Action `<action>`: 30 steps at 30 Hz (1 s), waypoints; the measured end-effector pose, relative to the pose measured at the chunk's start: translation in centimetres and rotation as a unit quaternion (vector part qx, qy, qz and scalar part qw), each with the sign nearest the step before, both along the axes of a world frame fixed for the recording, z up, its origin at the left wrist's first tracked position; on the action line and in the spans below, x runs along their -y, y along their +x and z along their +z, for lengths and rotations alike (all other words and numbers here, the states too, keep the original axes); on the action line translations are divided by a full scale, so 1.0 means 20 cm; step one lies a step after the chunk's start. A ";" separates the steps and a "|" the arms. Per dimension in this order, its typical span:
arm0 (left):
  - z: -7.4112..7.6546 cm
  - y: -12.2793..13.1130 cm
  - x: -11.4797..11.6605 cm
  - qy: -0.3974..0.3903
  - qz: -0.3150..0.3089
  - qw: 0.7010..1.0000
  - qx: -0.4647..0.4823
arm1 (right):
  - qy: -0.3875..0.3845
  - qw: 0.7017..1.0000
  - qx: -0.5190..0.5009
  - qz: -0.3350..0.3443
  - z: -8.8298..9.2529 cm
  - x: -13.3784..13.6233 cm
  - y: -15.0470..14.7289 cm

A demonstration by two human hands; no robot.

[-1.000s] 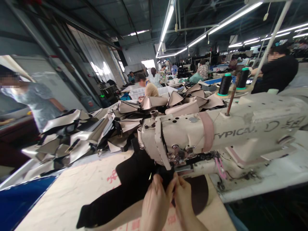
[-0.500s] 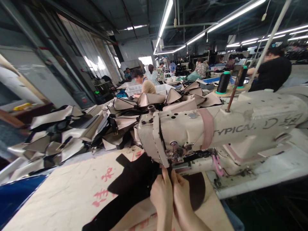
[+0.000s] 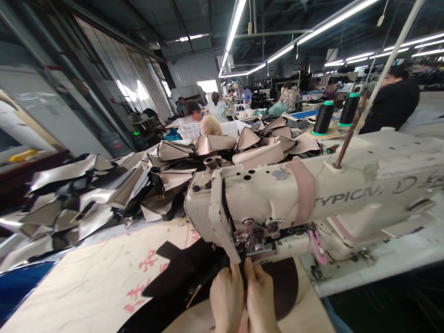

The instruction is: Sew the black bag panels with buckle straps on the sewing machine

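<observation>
Both of my hands are at the needle area of a cream sewing machine (image 3: 262, 196), side by side with fingertips just in front of the presser foot. My left hand (image 3: 227, 293) is closed in a pinch on a dark bag piece (image 3: 178, 273) of black material. Just to its right, my right hand (image 3: 259, 293) pinches the same piece. The dark piece spreads left across the table, and a rounded dark flap (image 3: 286, 284) shows beyond my right hand. A small gold-coloured metal strip (image 3: 193, 296) lies on the black part. The needle itself is hidden.
A heap of beige and black bag pieces (image 3: 100, 194) fills the table's far side. Black thread spools (image 3: 323, 119) stand behind the machine. The pale work board (image 3: 86, 277) bears red writing. Several people sit further back; one in black (image 3: 391, 101) is at the right.
The camera view has shifted, so machine and hands appear lower. My hands stay together on the dark bag piece. The gold-coloured strip on it now shows more plainly.
</observation>
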State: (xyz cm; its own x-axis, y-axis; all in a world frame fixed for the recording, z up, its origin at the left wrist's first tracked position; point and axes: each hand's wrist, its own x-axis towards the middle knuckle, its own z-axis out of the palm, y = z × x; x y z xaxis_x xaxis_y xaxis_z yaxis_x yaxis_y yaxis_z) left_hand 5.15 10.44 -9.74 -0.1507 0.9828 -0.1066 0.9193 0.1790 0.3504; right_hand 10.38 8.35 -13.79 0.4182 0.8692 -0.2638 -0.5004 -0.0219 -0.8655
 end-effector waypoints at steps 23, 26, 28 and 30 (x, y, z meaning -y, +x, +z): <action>0.04 0.01 -0.03 -0.033 -0.031 0.999 -0.010 | -0.043 0.998 -0.018 0.037 -0.02 0.02 0.03; 0.04 0.01 -0.02 -0.024 -0.037 0.999 -0.014 | -0.033 0.997 -0.002 0.066 -0.01 0.02 0.06; 0.04 0.01 -0.02 -0.021 -0.032 0.999 -0.016 | -0.041 0.997 -0.004 0.065 0.01 0.02 0.07; 0.04 0.01 -0.03 -0.018 -0.030 0.999 -0.022 | -0.049 0.997 -0.009 0.062 0.02 0.01 0.07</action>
